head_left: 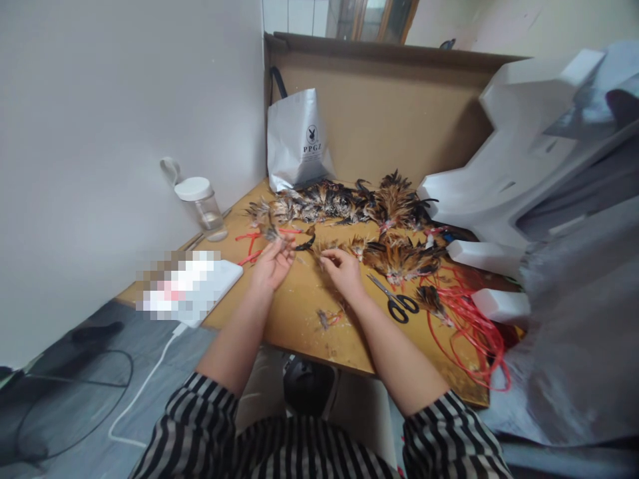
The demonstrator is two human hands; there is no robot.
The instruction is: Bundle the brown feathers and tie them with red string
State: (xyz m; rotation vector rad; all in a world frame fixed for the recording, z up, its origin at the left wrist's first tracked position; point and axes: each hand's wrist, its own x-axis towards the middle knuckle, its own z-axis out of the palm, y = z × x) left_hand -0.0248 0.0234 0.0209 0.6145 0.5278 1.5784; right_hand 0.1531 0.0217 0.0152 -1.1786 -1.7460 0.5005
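My left hand (273,265) is closed on a small bunch of feathers (271,231), which sticks up above the fingertips. To its right my right hand (343,271) is in a pinch, with thin brownish feathers (318,249) at its fingertips. A dark curved feather (307,243) lies on the table between the hands. Behind them stretches a long row of brown and black feathers (329,201). Another feather pile (402,258) lies just right of my right hand. Red cord (248,255) is beside my left hand.
Black-handled scissors (399,307) and a tangle of red cord (466,322) lie on the wooden table (299,319) at right. White foam pieces (492,259) border that side. At left are a lidded jar (202,206) and a cabled white device (219,283). A silver bag (297,143) stands behind.
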